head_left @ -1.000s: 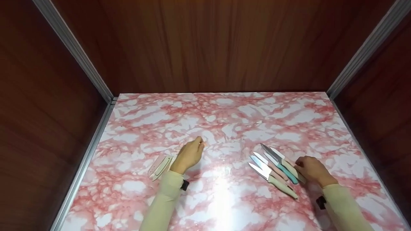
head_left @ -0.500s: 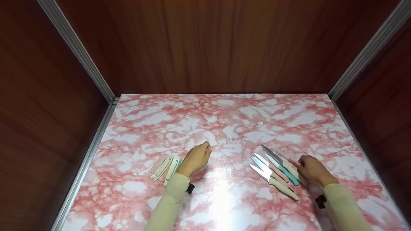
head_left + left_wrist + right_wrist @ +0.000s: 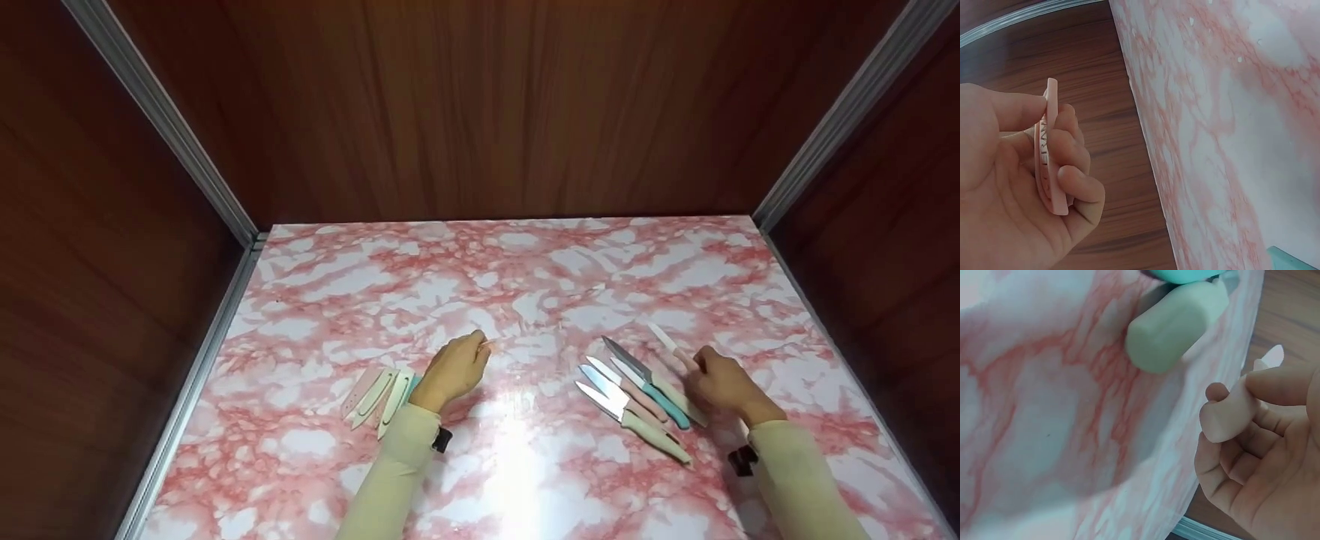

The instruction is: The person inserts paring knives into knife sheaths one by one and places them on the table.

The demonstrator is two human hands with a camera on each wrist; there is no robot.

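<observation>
My left hand pinches a narrow pink knife sheath between thumb and fingers, raised above the table; raised lettering shows on it. My right hand grips a small knife by its pink handle, its pale blade pointing away and to the left. Left of that hand lies a fanned group of knives: one with a pale green handle, one with a teal handle, a dark-bladed knife and pink-handled ones. Beside my left wrist lie several sheaths, including a pink sheath and a cream sheath.
The red-and-white marbled table is enclosed by dark wood panels at the back and both sides. Metal rails run along the side edges. Bare blades in the knife group point toward the table's middle.
My right hand has drawn the pink-handled knife away from the other knives, so its blade stands apart. My left hand has shifted slightly right with its sheath, uncovering more of the sheaths beside it.
</observation>
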